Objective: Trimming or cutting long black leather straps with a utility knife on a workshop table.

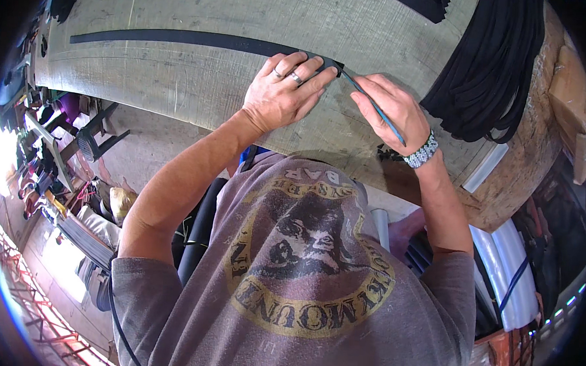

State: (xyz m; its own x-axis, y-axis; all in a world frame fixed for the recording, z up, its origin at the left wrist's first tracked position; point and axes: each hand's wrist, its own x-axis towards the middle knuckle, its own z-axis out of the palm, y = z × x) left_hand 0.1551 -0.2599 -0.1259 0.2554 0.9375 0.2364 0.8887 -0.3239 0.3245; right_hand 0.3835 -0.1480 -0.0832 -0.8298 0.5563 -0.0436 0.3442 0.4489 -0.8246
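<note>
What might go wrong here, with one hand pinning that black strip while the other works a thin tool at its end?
The left hand presses the black strip flat right where the thin blue tool in the right hand meets it, so a slip might catch the fingers. Most of the strip lies unheld along the worn table and may shift. The hanging bundle of black strips might get snagged.

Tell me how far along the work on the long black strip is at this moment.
Done: a pile of black strips hangs over the workbench edge. In hand: the left hand presses the end of a long black flat strip while the right hand holds a thin blue tool at it. Left: cannot tell.
</note>
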